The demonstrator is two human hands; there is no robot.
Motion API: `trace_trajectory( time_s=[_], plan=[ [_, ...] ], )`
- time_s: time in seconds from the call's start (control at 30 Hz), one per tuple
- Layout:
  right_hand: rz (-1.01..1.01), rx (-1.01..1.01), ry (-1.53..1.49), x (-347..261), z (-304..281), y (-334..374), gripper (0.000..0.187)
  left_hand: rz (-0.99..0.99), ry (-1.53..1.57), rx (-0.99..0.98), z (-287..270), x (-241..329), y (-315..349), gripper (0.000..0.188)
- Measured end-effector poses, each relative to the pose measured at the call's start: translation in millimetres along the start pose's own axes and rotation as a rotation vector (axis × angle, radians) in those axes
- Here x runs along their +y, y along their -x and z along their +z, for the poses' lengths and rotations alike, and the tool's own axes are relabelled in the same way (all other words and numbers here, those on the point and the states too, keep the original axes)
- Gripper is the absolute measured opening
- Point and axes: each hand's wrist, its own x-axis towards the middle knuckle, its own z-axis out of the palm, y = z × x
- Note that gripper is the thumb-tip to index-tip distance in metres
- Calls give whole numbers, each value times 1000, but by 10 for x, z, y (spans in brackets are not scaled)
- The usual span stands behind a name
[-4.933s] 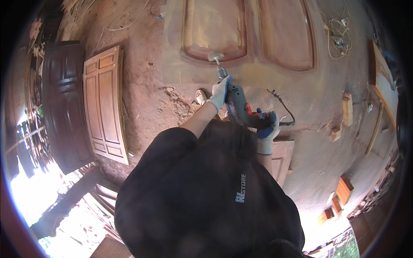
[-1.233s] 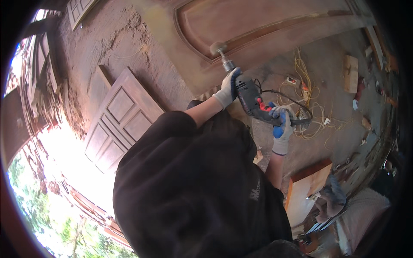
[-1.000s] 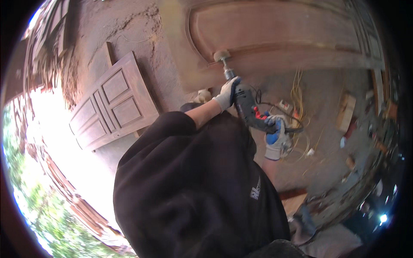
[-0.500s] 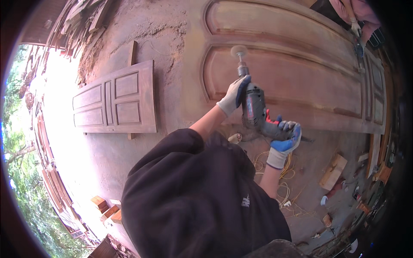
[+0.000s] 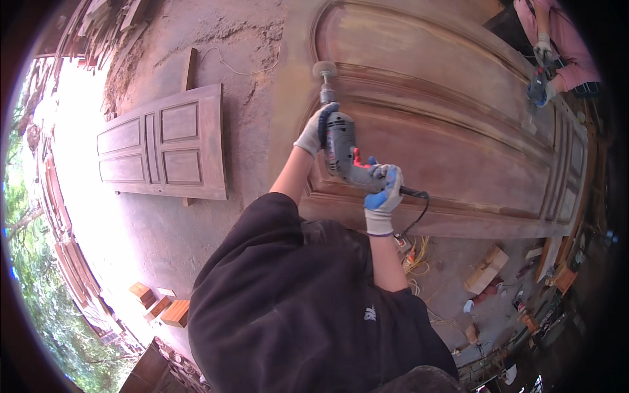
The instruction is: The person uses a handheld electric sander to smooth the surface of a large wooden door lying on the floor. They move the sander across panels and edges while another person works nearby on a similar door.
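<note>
A grey power drill [image 5: 341,143] with a red trigger area is in both my gloved hands. My left hand [image 5: 317,129] wraps round its front, just behind the chuck. My right hand [image 5: 385,188] is closed on the rear handle, where a black cord trails off. In the chuck sits a round, pale sanding wheel [image 5: 324,69], over the frame beside the upper panel of a large brown wooden door [image 5: 432,154]. Whether the wheel touches the wood I cannot tell. The door has raised mouldings and curved panel corners.
At the far right, another person [image 5: 557,52] in pink holds a similar drill [image 5: 538,85] over the same door. A smaller panelled door [image 5: 164,144] lies to the left. Yellow cords [image 5: 417,257], a wood block [image 5: 487,269] and orange-brown blocks [image 5: 175,313] are on the ground.
Both my hands and the drill have shifted left relative to the big door, bringing the wheel from the lower panel to the frame by the upper one. The other person's drill has moved too.
</note>
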Motion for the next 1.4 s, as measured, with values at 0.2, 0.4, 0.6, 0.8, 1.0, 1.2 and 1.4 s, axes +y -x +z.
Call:
trace_trajectory(
  time_s=[0.2,0.4,0.6,0.8,1.0,1.2,1.4],
  plan=[
    [-48,-50,37,-225,-204,-237,26,-55,-11,15,205,-235,-409,23],
    [-100,113,8,-664,-786,-469,28,-154,-231,25,887,-796,-851,24],
    [-73,104,-15,-639,-712,-373,28,-105,-190,54,803,-828,-783,27],
    [24,-9,-47,-178,-330,-321,25,37,-176,191,92,-255,-397,21],
    [38,5,-56,-105,-409,-389,26,-16,-104,116,133,-271,-495,22],
    [-32,-128,-264,-674,-1110,-769,23,51,-194,134,877,-948,-900,24],
    [-101,150,-77,-872,-1009,-816,27,58,-406,244,1415,-945,-988,27]
  ],
)
